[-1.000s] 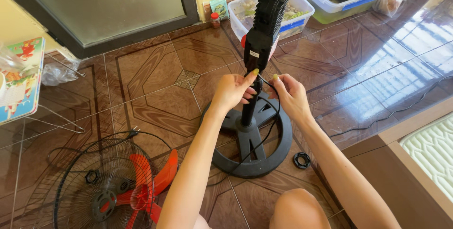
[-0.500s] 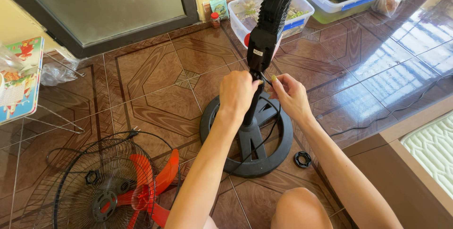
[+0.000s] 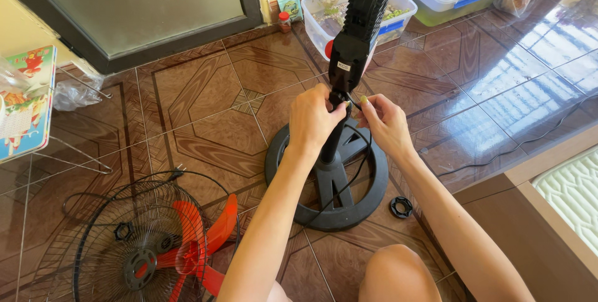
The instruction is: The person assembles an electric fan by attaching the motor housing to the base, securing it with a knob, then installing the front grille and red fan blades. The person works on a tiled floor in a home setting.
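A black fan stand (image 3: 349, 47) rises from a round black base (image 3: 364, 202) on the brown tiled floor. My left hand (image 3: 313, 118) is closed around the pole just below the wider upper housing. My right hand (image 3: 385, 124) pinches the thin black power cord (image 3: 363, 152) right beside the pole, touching the left hand's fingertips. The cord hangs down in a loop toward the base.
A wire fan guard (image 3: 134, 246) with red blades (image 3: 205, 240) lies at the lower left. A black ring nut (image 3: 400, 206) sits right of the base. Clear plastic tubs (image 3: 398, 3) stand behind. A wooden ledge (image 3: 529, 215) runs at the right. My knee (image 3: 398, 274) is below.
My left hand went from open fingers beside the pole to a closed grip around it and slid slightly up. The right hand kept hold of the cord. The view shifted a little.
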